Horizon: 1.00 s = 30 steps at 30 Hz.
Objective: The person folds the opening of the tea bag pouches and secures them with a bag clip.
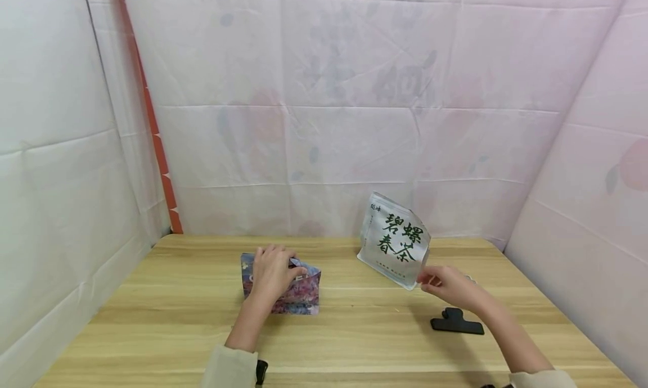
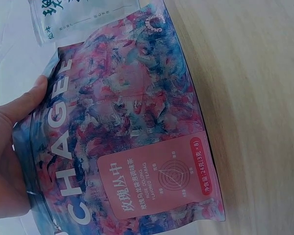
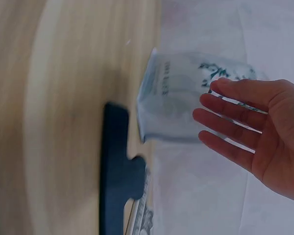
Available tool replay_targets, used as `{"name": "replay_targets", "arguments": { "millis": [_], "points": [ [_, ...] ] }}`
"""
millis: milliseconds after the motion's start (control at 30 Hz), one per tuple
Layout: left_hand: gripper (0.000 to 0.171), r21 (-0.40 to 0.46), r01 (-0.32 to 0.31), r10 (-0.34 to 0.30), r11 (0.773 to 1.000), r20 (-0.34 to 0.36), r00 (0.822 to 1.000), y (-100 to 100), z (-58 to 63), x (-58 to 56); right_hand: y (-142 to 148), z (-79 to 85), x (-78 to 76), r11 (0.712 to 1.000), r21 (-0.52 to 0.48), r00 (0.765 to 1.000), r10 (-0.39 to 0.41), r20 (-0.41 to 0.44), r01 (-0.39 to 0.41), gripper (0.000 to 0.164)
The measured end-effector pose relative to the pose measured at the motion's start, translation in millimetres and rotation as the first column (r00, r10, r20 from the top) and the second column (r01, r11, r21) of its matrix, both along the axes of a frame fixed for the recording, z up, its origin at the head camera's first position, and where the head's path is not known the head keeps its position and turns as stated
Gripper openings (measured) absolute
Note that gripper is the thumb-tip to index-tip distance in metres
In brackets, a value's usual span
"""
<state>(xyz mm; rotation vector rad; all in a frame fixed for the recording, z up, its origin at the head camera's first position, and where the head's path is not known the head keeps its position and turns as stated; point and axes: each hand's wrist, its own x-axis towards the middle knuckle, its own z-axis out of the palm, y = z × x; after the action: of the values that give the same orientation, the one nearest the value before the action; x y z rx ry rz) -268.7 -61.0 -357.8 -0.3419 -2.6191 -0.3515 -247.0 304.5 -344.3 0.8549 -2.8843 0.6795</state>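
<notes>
My left hand (image 1: 273, 270) grips the top of a colourful pink-and-blue tea pouch (image 2: 132, 107) printed "CHAGEE". In the left wrist view the thumb lies at the pouch's top edge, and the other fingers are mostly hidden behind it. My right hand (image 1: 448, 284) hovers over the right side of the table with nothing held, its fingers loosely extended and spread in the right wrist view. Just left of it stands a white tea pouch (image 1: 392, 242) with green characters, leaning slightly. Below the right hand lies a black clip (image 1: 457, 321).
The wooden table (image 1: 354, 348) meets a pale fabric backdrop (image 1: 329, 152) at its far edge, with fabric on both sides. A patterned silvery object (image 3: 146, 215) lies beside the clip, partly hidden by the right hand in the head view.
</notes>
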Motion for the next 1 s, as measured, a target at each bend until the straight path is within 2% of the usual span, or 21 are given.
{"name": "replay_targets", "arguments": {
  "millis": [100, 267, 467, 667, 767, 1000],
  "points": [
    [0.03, -0.001, 0.0, 0.0, 1.0, 0.0, 1.0, 0, 0.8, 0.0, 14, -6.1, 2.5, 0.999, 0.033, 1.0, -0.002, 0.017, 0.001, 0.005],
    [0.03, -0.002, 0.002, -0.002, 1.0, -0.009, 1.0, -1, 1.0, -0.2, 33, -12.5, 4.8, 0.996, 0.093, 0.999, -0.023, 0.048, 0.019, 0.015],
    [0.031, -0.005, 0.005, -0.005, 1.0, -0.017, 1.0, -1, 0.5, -0.9, 50, -24.1, 3.3, 0.981, 0.179, 0.986, -0.095, 0.137, 0.07, 0.021],
    [0.031, 0.002, 0.012, -0.012, 1.0, -0.022, 1.0, -1, 0.1, -0.8, 61, -33.8, 0.3, 0.99, 0.141, 0.973, -0.031, 0.227, -0.001, 0.02],
    [0.032, 0.008, 0.015, -0.015, 1.0, -0.028, 1.0, -2, 0.0, -1.0, 63, -34.9, -0.6, 0.992, 0.124, 0.973, -0.004, 0.229, -0.025, 0.017],
    [0.032, 0.001, 0.012, -0.012, 1.0, -0.02, 1.0, -2, 0.1, -1.4, 63, -33.5, -0.6, 0.992, 0.126, 0.978, -0.02, 0.208, -0.006, 0.011]
  ]
}}
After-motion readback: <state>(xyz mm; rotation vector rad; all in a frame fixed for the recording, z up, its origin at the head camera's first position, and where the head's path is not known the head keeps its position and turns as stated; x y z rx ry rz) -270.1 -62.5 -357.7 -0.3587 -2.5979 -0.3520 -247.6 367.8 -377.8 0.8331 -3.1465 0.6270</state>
